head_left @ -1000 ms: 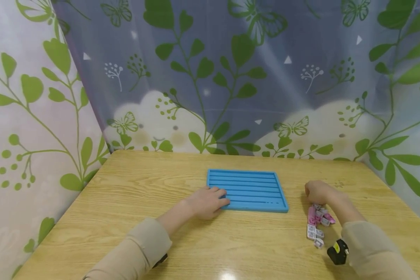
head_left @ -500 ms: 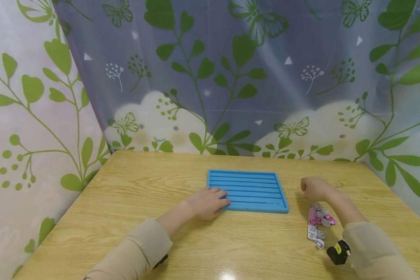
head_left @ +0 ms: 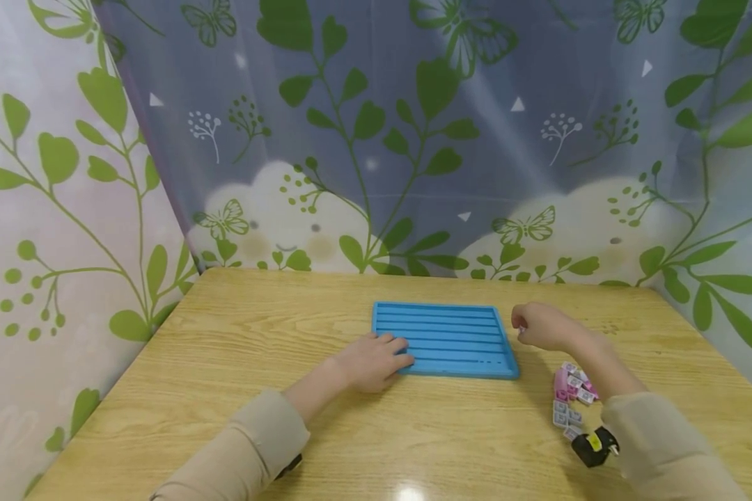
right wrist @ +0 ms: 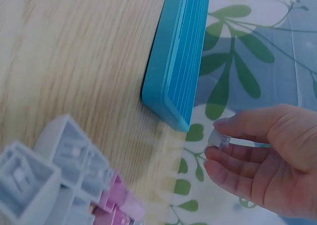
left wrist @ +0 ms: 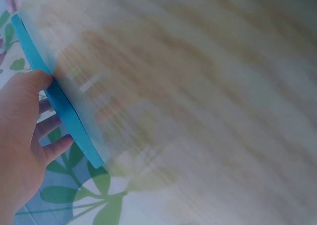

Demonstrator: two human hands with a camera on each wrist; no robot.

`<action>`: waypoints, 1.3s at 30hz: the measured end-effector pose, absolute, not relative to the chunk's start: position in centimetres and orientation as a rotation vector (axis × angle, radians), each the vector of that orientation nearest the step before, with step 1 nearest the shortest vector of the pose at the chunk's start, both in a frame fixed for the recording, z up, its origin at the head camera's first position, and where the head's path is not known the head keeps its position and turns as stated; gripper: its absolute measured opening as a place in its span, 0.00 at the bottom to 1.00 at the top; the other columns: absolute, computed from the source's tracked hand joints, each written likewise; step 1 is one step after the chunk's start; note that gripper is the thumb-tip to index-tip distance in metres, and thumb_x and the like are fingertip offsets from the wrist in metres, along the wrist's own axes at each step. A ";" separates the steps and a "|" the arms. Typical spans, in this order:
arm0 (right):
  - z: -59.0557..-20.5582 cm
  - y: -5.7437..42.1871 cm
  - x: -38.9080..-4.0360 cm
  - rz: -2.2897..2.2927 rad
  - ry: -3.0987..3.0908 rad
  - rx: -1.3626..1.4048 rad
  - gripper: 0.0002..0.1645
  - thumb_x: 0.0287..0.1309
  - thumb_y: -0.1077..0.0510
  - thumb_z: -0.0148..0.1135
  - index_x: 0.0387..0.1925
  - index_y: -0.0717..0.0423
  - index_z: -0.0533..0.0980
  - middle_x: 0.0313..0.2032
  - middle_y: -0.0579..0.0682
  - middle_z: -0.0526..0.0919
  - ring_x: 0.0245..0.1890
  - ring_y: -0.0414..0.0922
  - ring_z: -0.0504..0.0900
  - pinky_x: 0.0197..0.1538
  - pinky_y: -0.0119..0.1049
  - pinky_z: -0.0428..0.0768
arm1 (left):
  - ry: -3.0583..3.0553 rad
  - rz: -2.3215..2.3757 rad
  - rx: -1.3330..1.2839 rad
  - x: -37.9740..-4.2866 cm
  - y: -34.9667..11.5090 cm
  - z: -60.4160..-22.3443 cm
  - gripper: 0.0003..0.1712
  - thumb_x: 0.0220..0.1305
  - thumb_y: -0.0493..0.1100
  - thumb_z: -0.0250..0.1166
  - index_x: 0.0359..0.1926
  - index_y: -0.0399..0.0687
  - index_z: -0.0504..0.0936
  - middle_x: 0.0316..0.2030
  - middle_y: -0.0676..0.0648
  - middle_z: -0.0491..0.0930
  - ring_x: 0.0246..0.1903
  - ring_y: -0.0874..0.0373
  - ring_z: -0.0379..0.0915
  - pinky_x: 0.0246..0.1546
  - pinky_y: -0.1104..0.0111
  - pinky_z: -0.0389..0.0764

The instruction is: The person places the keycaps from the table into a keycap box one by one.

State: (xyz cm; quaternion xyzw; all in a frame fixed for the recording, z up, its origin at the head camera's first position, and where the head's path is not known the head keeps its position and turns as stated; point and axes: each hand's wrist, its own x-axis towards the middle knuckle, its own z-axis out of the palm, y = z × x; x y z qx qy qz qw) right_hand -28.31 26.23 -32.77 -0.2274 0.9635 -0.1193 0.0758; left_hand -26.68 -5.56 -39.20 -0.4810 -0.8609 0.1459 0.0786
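Note:
In the head view, a blue ridged tray (head_left: 454,339) lies flat on the table. My left hand (head_left: 372,363) holds its near left corner, thumb over the near rim and other fingers reaching over the inside. A small pale keycap (right wrist: 216,139) is pinched between the thumb and index finger of my right hand (right wrist: 267,158); the other fingers are loosely bent. That hand hovers just beyond the tray's right edge. Nearer to me on the right is a loose pile of white, grey and pink keycaps (head_left: 562,394), some lying with their hollow undersides up.
The wooden table (head_left: 238,334) ends at a leaf-patterned curtain (head_left: 407,139) behind it, with another printed cloth (head_left: 56,209) at the left. A black wrist camera (head_left: 594,447) sits under the right sleeve, close beside the keycap pile.
My right hand has moved left and away from me, from above the keycap pile to the tray's right edge, carrying a keycap. My left hand and the tray stay put.

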 end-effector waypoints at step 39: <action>-32.8 22.6 -29.9 -0.565 2.973 -0.706 0.15 0.52 0.69 0.53 0.43 0.71 0.73 0.38 0.60 0.78 0.37 0.53 0.77 0.39 0.45 0.76 | -2.589 0.453 -1.433 -26.6 -5.5 -39.1 0.20 0.69 0.50 0.52 0.60 0.57 0.71 0.52 0.50 0.72 0.51 0.56 0.68 0.47 0.65 0.72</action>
